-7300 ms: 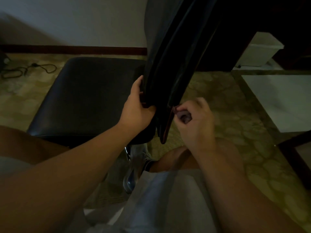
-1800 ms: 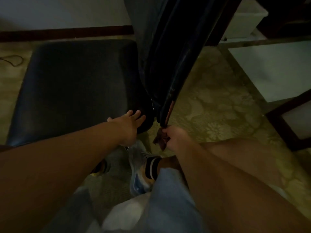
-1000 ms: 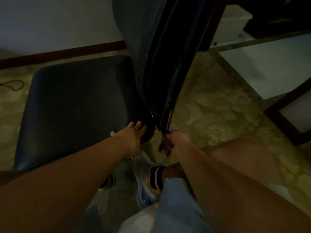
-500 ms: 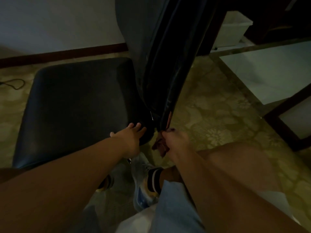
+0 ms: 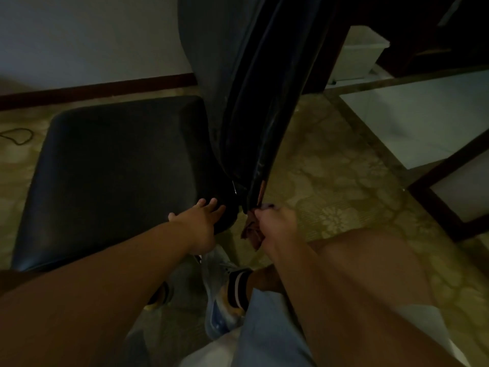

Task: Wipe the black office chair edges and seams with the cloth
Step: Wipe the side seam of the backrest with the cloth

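So the person is crouched right behind the black leather-look office chair (image 5: 248, 75), its padded square seat (image 5: 113, 176) filling the 9 o'clock side of the view and the backrest rising up toward 12 o'clock, seen edge-on with its piped seams running down to a point near the middle. The left hand (image 5: 198, 223) lies flat on the rear corner of the seat, fingers straight and a bit spread, holding nothing, just resting on the padding. The right hand (image 5: 275, 221) sits just to the 3 o'clock side of it, right at the bottom tip of the backrest edge, with its fingers curled around a small crumpled dark reddish-brown cloth (image 5: 251, 231); the cloth bunches out of the fist toward 7 o'clock and its top touches the lowest end of the seam. Down at 6 o'clock there's a light blue sneaker (image 5: 219, 295) with a dark striped sock, plus pale shorts. The floor is yellowish patterned tile (image 5: 330, 181), there's a white plastic bin (image 5: 360, 56) up at 1 o'clock, a dark wooden frame (image 5: 447, 186) out at 3 o'clock, and a black cable (image 5: 18, 136) on the floor way over at 9 o'clock
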The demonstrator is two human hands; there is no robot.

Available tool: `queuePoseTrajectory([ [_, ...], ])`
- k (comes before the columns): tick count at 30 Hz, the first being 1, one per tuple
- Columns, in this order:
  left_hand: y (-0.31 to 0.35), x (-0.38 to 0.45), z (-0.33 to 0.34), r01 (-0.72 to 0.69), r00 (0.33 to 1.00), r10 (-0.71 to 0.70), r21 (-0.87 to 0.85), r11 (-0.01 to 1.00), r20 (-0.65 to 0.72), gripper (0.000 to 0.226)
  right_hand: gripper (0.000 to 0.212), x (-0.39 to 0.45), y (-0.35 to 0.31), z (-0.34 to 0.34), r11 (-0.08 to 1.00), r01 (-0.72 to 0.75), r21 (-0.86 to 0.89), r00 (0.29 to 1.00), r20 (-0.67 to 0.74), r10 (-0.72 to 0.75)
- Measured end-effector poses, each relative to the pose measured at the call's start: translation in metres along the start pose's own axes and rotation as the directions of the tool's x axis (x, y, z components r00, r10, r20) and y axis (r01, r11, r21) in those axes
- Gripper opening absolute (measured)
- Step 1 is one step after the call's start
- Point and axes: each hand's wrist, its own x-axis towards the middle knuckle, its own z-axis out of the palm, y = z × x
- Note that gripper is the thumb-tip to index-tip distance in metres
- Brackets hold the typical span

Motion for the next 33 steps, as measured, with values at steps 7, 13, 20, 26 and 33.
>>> queuePoseTrajectory([
  [7, -0.001, 0.0, 0.0, -0.004, 1.0, 0.004, -0.008, 1.0, 0.01, 0.085, 0.012, -0.004, -0.003, 0.0, 1.0, 0.008, -0.02, 1.0, -0.007, -0.008],
  [13, 0.001, -0.003, -0.001, 0.007, 1.0, -0.006, -0.016, 1.0, 0.018, 0.084, 0.013, -0.005, -0.004, 0.002, 0.99, 0.128, -0.063, 0.992, 0.026, -0.126],
  [20, 0.0, -0.004, -0.002, 0.008, 1.0, -0.007, -0.038, 0.999, 0.019, 0.084, 0.019, -0.009, -0.011, -0.003, 0.988, 0.134, -0.079, 0.989, 0.074, -0.128],
  [26, -0.001, -0.003, -0.002, 0.0, 1.0, 0.0, -0.034, 0.999, 0.018, 0.083, 0.013, -0.014, -0.018, -0.004, 0.99, 0.138, -0.002, 0.987, 0.077, -0.138],
  [33, 0.0, -0.005, -0.003, 0.001, 1.0, 0.0, -0.034, 0.999, 0.015, 0.084, 0.014, -0.015, -0.021, -0.007, 0.996, 0.091, 0.022, 0.993, 0.072, -0.093],
])
